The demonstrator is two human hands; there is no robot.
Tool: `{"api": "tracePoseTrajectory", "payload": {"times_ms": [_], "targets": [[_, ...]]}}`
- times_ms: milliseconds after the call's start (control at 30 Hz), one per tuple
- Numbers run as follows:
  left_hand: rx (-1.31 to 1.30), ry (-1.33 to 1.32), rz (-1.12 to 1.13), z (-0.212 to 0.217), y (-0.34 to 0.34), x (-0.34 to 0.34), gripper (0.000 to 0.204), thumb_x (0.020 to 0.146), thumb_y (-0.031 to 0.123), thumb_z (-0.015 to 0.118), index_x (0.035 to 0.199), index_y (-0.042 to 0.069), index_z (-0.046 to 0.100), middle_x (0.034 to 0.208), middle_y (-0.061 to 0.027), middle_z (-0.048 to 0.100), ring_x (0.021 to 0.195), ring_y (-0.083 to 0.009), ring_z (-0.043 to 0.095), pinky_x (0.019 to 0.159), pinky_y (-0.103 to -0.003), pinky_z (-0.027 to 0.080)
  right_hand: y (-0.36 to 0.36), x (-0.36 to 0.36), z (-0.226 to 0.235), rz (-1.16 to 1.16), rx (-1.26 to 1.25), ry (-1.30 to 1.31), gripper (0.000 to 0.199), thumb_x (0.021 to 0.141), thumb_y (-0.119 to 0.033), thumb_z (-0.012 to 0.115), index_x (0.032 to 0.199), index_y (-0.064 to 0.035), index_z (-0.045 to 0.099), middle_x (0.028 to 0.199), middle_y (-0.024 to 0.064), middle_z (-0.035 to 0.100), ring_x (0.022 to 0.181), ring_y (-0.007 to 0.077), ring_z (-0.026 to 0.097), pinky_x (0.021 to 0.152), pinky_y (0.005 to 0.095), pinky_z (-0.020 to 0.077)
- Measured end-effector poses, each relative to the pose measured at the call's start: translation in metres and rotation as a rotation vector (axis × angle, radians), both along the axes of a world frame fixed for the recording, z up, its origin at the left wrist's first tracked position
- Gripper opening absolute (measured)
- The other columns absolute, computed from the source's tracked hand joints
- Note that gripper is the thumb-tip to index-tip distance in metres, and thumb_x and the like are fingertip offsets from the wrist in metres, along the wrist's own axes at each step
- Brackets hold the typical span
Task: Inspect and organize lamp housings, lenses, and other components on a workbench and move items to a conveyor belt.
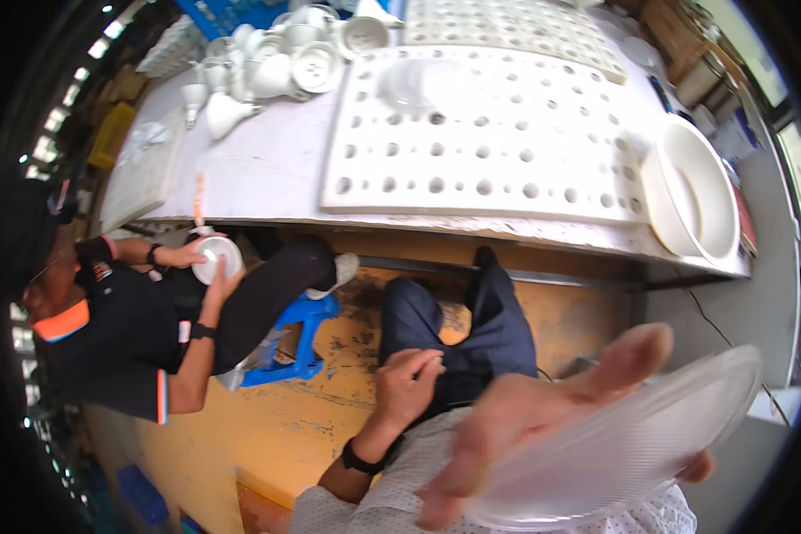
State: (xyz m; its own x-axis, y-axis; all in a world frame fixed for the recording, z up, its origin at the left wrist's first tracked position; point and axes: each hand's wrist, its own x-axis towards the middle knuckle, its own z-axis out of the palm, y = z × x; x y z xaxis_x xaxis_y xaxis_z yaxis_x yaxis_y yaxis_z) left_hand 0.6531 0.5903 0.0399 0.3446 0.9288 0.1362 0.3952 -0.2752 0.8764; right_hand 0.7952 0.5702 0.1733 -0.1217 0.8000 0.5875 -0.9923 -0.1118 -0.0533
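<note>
My right hand (543, 418) is close to the camera at the lower right. Its fingers are spread under and around a round translucent white plate (636, 454), which it holds tilted. My left hand (408, 384), with a black band on the wrist, rests on my dark blue trouser leg (472, 329). Its fingers are curled and hold nothing.
A white worktable (267, 169) ahead carries a white slab full of round holes (489, 133), a cluster of white ceramic cups (276, 62) and large white bowls (699, 191). At the left a co-worker in black (125, 329) sits on a blue stool (298, 343), holding a white cup (218, 258).
</note>
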Motion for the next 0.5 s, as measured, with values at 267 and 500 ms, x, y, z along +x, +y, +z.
{"api": "tracePoseTrajectory", "payload": {"times_ms": [267, 500], "targets": [[-0.024, -0.041, 0.162, 0.012, -0.002, -0.011, 0.017, 0.076, -0.007, 0.052, 0.087, -0.001, 0.063, 0.089, -0.0136, 0.065, 0.084, -0.0226, 0.064, 0.071, -0.029, 0.05, 0.046, 0.027, -0.027, 0.022, -0.239, -0.452, 0.108, 0.057, -0.069, 0.064, 0.139, -0.0178, 0.015, 0.131, 0.0317, 0.024, 0.118, 0.0486, 0.031, 0.098, 0.0606, 0.0221], [-0.182, -0.259, 0.17, 0.009, 0.006, -0.012, 0.012, 0.085, 0.006, 0.054, 0.09, -0.002, 0.061, 0.085, -0.0115, 0.065, 0.079, -0.0171, 0.064, 0.068, -0.026, 0.049, 0.083, 0.024, -0.08, 0.082, -0.343, -0.354, 0.119, 0.047, -0.059, 0.077, 0.138, -0.0126, 0.016, 0.134, 0.0311, 0.021, 0.123, 0.047, 0.025, 0.1, 0.0605, 0.0193]]}}
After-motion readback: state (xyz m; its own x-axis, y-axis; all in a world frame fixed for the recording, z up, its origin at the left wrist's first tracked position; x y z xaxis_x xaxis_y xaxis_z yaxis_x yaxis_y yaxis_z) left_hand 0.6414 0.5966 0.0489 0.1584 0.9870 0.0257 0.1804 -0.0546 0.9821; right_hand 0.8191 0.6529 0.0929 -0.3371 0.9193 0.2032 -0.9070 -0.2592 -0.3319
